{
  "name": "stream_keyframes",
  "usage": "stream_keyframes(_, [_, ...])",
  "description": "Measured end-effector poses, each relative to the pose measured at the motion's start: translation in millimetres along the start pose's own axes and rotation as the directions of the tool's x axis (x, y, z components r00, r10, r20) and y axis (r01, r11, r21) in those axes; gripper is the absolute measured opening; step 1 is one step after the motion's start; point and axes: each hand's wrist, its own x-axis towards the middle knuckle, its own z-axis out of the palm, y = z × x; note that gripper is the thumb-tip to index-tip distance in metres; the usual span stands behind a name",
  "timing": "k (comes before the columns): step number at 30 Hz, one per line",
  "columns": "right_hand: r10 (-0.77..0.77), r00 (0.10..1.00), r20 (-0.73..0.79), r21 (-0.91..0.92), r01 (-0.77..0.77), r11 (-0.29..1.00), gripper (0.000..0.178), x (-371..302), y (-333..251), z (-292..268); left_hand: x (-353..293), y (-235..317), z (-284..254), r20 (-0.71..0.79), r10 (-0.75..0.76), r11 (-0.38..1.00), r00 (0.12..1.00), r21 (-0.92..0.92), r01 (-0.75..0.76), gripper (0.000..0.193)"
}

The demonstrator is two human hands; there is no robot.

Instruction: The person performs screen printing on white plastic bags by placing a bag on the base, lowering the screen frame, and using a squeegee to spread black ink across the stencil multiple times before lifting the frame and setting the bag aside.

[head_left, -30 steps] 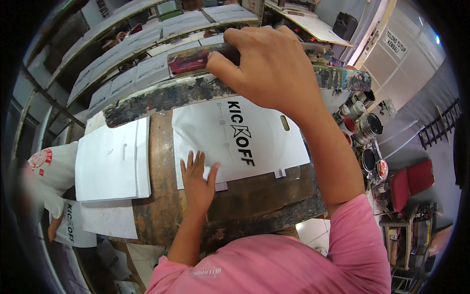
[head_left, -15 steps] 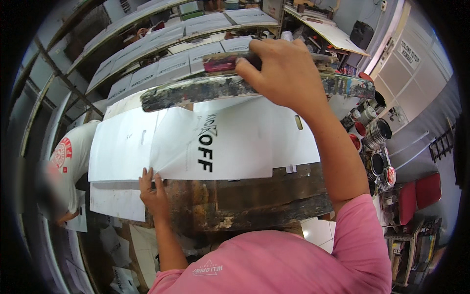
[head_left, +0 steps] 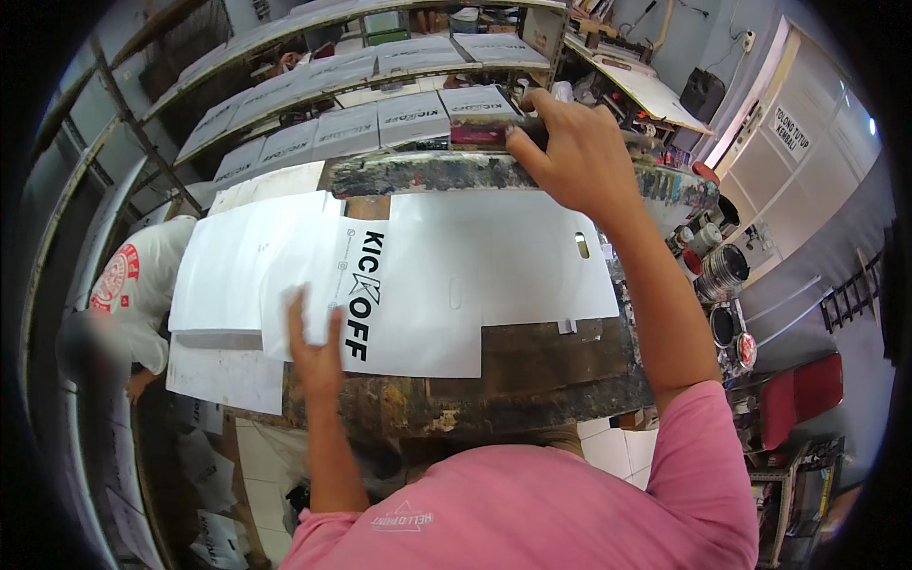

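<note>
Head view: the printed bag (head_left: 418, 313) is lying mostly right of the stack (head_left: 223, 275), likely handling light, limp, creasable, best held by side edges; left hand (head_left: 318, 359) is spreading blurred fingers, right (head_left: 579, 157) gripping a bar (head_left: 480, 131)

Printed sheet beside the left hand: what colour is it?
The printed sheet is white with bold black lettering; the head view shows it best.

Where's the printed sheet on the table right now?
Head view, left of centre: the printed sheet lies by the left hand, between the white stack on its left and the blank sheet on its right.
</note>
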Motion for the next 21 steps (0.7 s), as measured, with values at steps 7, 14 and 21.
stream_keyframes(7, [-0.012, 0.981, 0.192, -0.056, 0.023, 0.998, 0.068, -101.1, -27.8, 14.3, -25.5, 110.9, 57.1, 0.604, -0.142, -0.164, 0.784, -0.795, 0.584, 0.118])
stream_keyframes(14, [-0.084, 0.767, 0.636, 0.189, -0.049, 0.981, 0.041, -199.4, -14.7, 59.6, -99.5, 35.2, 63.0, 0.724, -0.416, -0.013, 0.55, -0.61, 0.793, 0.132])
stream_keyframes(21, [-0.01, 0.743, 0.669, 0.156, -0.128, 0.979, 0.043, -241.0, -30.5, 102.9, -125.2, -17.1, 78.1, 0.691, -0.54, 0.047, 0.48, -0.545, 0.837, 0.132])
